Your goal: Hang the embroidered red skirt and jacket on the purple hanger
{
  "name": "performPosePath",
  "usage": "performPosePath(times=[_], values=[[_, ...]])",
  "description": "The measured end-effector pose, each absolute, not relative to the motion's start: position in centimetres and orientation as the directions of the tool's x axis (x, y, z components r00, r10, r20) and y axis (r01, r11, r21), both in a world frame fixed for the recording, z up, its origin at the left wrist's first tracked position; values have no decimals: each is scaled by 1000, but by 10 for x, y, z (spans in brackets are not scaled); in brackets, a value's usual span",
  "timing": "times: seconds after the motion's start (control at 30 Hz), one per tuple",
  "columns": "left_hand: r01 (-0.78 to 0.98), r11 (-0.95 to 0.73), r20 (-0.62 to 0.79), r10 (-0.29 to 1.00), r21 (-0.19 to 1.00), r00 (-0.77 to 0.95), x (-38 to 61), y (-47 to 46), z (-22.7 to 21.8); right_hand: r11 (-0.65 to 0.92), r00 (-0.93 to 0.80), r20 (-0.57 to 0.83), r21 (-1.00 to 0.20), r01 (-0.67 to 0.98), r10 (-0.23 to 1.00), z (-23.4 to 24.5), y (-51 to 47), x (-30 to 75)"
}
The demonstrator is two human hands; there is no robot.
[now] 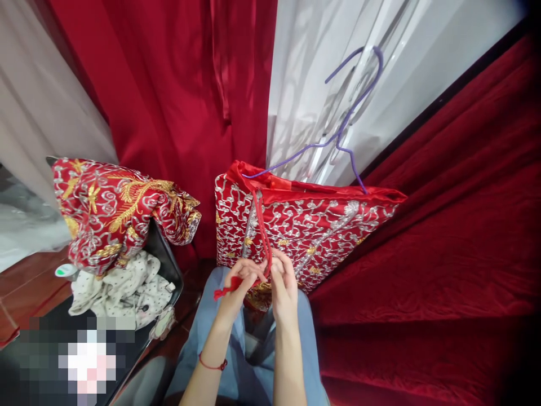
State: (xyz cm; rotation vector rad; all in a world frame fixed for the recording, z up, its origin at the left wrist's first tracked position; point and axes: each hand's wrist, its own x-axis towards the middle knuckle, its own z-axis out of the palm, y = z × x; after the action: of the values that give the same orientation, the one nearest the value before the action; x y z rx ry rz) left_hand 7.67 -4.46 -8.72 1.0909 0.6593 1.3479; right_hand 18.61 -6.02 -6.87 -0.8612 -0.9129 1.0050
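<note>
Pinching a red cord (262, 225), the left hand (242, 277) and right hand (284, 285) hold their fingers (285, 260) narrow, below the left end of a purple hanger (340, 134). Meeting the hanger's ends is a red embroidered garment (296, 225), probably slippery and fairly weighty, easiest gripped by its plain waistband (321, 195); the cord looks soft, light. No writing is readable.

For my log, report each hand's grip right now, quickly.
Left hand: closed, holding the red cord near its loose end.
Right hand: closed, fingers pinching the same cord.
</note>
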Motion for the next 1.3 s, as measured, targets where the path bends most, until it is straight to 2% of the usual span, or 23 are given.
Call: performPosePath(times=[0.23, 0.37, 0.5, 0.63, 0.8, 0.97, 1.1, 1.3], values=[[-217, -37, 88, 970, 975, 228, 72, -47, -80, 231, 233, 175, -943, -241, 957, -76, -63, 195], [-115, -112, 130, 979, 987, 158, 76, -47, -80, 239, 231, 229, -971, -18, 946, -76, -68, 197], [-48, -209, 211, 977, 977, 31, 85, -49, -81, 299, 238, 333, -939, 167, 912, -74, -70, 198], [-41, -282, 280, 959, 959, -47, 90, -52, -80, 331, 179, 375, -914, 235, 910, -67, -69, 195], [-136, -242, 212, 956, 961, -202, 82, -51, -82, 327, 12, 351, -885, 331, 936, -63, -69, 194], [-290, -205, 164, 974, 935, -159, 77, -48, -81, 297, -48, 306, -855, 426, 951, -69, -70, 200], [-403, -153, 90, 981, 902, -171, 83, -48, -77, 262, -53, 262, -880, 398, 963, -70, -73, 203], [-360, -162, 69, 964, 919, -257, 81, -44, -80, 185, -124, 171, -976, 117, 977, -52, -90, 208]])
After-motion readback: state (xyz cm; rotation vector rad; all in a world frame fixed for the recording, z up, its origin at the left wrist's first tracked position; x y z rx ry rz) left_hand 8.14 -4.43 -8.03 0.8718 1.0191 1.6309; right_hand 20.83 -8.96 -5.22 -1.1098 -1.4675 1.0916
